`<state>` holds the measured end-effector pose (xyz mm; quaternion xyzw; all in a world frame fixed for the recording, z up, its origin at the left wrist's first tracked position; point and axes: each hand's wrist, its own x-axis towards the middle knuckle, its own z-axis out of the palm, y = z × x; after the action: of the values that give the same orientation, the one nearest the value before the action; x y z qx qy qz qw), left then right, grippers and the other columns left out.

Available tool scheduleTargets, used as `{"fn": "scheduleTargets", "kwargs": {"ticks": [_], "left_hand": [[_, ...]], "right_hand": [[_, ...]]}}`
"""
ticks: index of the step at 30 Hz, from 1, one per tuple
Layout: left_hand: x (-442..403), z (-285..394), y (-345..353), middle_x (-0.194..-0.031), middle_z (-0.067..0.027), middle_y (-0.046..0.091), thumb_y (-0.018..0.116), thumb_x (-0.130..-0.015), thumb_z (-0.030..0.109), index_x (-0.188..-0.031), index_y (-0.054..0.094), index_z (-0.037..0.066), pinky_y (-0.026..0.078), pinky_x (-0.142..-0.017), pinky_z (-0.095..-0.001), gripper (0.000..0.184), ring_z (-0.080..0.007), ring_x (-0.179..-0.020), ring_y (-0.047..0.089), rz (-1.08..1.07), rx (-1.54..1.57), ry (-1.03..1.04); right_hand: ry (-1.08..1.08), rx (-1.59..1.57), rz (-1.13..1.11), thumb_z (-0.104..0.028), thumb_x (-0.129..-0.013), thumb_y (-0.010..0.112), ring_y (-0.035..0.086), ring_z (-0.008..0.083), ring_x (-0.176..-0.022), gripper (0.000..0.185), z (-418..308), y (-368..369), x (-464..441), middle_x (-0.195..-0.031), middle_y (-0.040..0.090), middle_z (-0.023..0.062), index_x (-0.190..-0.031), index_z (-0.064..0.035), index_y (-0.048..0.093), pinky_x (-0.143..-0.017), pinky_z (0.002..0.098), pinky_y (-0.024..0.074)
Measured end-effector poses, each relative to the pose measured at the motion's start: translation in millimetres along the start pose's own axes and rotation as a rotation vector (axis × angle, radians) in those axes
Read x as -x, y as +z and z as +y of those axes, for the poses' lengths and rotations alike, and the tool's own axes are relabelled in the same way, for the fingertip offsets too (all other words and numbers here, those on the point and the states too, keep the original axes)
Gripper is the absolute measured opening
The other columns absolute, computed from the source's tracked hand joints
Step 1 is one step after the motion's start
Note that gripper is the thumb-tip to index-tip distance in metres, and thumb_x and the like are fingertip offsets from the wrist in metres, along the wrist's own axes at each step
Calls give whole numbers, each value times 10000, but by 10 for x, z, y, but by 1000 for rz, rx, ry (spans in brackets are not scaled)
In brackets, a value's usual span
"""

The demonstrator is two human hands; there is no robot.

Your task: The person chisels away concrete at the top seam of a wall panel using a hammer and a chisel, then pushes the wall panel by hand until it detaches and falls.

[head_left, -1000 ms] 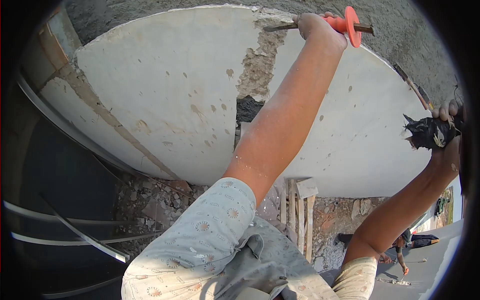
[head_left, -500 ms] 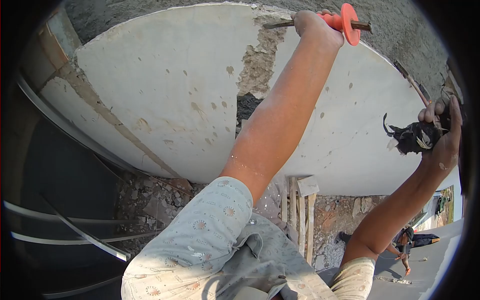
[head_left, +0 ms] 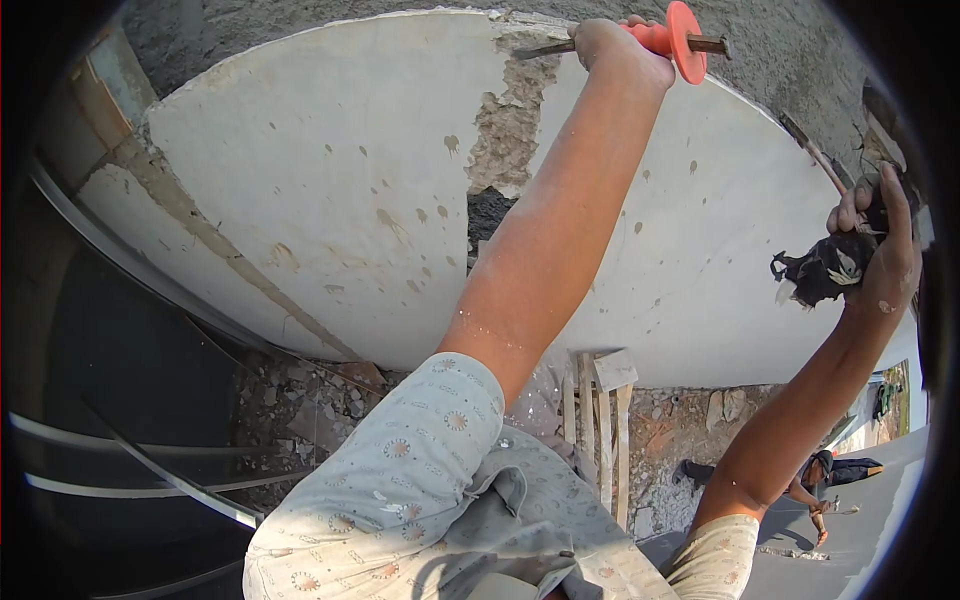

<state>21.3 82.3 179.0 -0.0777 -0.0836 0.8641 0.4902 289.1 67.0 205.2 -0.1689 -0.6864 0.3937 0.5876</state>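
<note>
At the top, my left hand [head_left: 610, 45] is wrapped round the red grip of a chisel [head_left: 710, 44] with a round red hand guard. The chisel lies nearly level, and its flat tip is at the top of a rough chipped strip [head_left: 508, 125] in the white wall [head_left: 330, 190]. Whether the tip touches the wall, I cannot tell. At the right edge, my right hand [head_left: 885, 235] is closed round a handle wrapped in torn black plastic [head_left: 825, 268]. The tool's far end is dark and unclear.
Grey rough plaster [head_left: 400, 8] borders the wall's upper edge. Wooden strips [head_left: 605, 440] lean below, among rubble [head_left: 300, 410]. Long metal strips [head_left: 140, 465] lie at the lower left. Another person [head_left: 815, 480] is at a grey surface on the lower right.
My left hand and the chisel appear slightly further left and up in view. My right hand with the black-wrapped handle has shifted slightly. The other person's hand has moved a little.
</note>
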Motion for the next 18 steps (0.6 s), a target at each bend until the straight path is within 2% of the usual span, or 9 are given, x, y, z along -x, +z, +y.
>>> {"fn": "scheduleTargets", "kwargs": {"ticks": [1,3,5,6,8,10,12,14,18], "left_hand": [[-28,10,1,-702,-13,420,270,-928,240,-811,350,88,404,-588,-322,207,-163,-560,358,-23,16,-14],[-371,77,-44,-931,-155,566,514,-885,367,-1174,406,71,456,-737,-507,428,-291,-817,539,-186,-178,-194],[-370,94,-17,-1058,-218,639,595,-896,413,-1293,501,29,496,-827,-550,560,-355,-936,633,-208,-248,-274],[-356,82,-24,-940,-150,563,488,-908,357,-1132,451,48,470,-756,-478,384,-293,-816,543,-167,-140,-208],[-88,36,21,-784,-59,456,347,-921,274,-915,382,69,439,-665,-382,208,-211,-660,421,-78,7,-114],[404,13,145,-708,-13,395,277,-923,219,-803,345,75,428,-627,-332,200,-171,-587,357,22,75,-44],[7,22,8,-715,-18,394,277,-918,208,-801,342,72,430,-631,-333,191,-172,-590,354,-29,80,-51],[42,15,36,-715,-20,393,277,-914,200,-801,342,72,429,-631,-332,182,-173,-590,353,-39,77,-34],[46,12,99,-716,-23,392,276,-904,183,-801,340,72,427,-629,-329,164,-176,-590,351,-61,76,-18]], "right_hand": [[-188,125,-29,-255,-947,576,511,143,-630,242,79,-302,-303,-753,491,61,-909,-28,503,-636,297,475],[-580,370,-16,-268,-952,563,527,164,-707,261,235,-905,-905,-784,492,76,-882,-31,479,-751,325,491],[-590,292,131,-228,-925,579,554,151,-647,227,307,-309,-678,-758,532,78,-885,-15,511,-656,301,496],[-201,-415,154,-187,-903,595,567,139,-593,201,212,369,-281,-753,563,83,-903,7,544,-569,277,491],[222,299,-196,-229,-865,629,560,124,-527,248,159,638,127,-695,566,62,-898,3,548,-511,263,487],[208,299,-203,-264,-876,627,500,113,-449,253,159,486,214,-622,508,25,-826,-40,520,-444,237,435],[155,166,-108,-275,-883,628,506,115,-465,268,72,390,290,-631,503,37,-816,-32,535,-446,258,419],[93,-34,-90,-252,-899,628,562,161,-558,268,-4,48,117,-665,532,83,-837,3,576,-549,274,477],[-315,-53,6,-271,-904,609,565,151,-598,281,140,-228,-560,-683,547,63,-806,-10,572,-553,263,470]]}}
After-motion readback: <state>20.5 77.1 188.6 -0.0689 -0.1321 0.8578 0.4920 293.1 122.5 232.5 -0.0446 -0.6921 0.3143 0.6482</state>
